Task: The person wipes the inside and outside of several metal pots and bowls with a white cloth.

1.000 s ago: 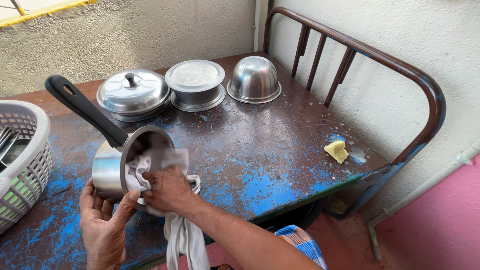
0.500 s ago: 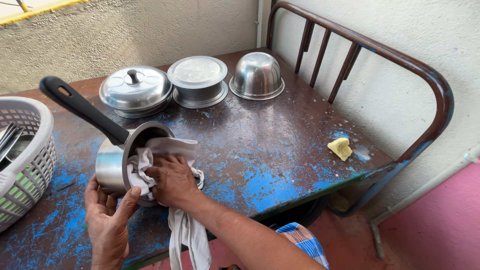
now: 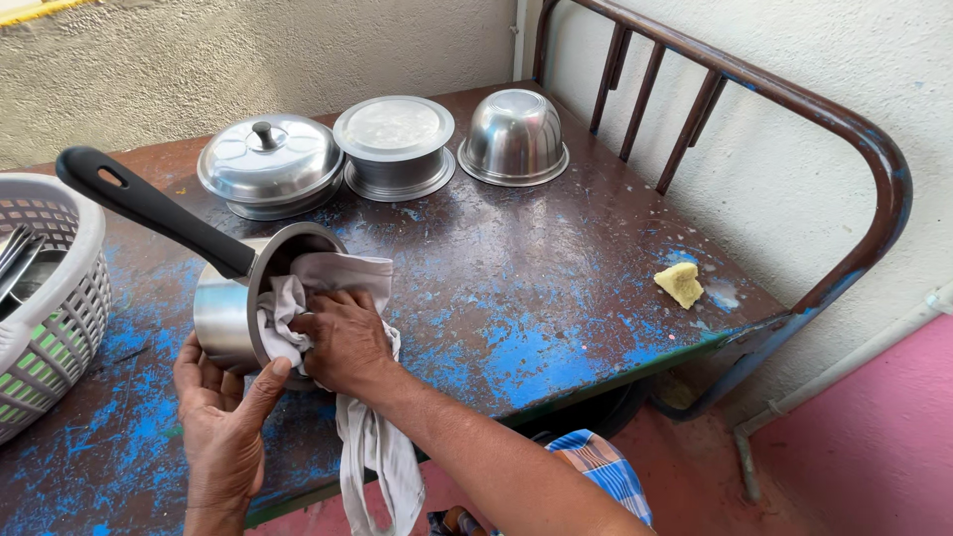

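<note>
A steel saucepan (image 3: 223, 313) with a long black handle (image 3: 149, 210) lies tipped on its side over the worn blue and brown table (image 3: 516, 288), mouth toward the right. My left hand (image 3: 223, 412) cups the pan's body from below. My right hand (image 3: 342, 337) presses a grey-white cloth (image 3: 333, 283) into the pan's mouth; the cloth's tail hangs down past the table's front edge. The inside of the pan is mostly hidden by cloth and hand.
At the back stand a domed steel lid with a knob (image 3: 268, 164), a lidded steel pot (image 3: 394, 144) and an upturned steel bowl (image 3: 514, 134). A white plastic basket (image 3: 55, 298) sits at left. A yellow sponge piece (image 3: 680, 285) lies near the right edge. A rusty metal rail (image 3: 794, 109) borders the right.
The pan, cloth and both hands have shifted slightly up and right in view as the camera tilted; my right hand has pushed the cloth a little further round the pan's mouth.
</note>
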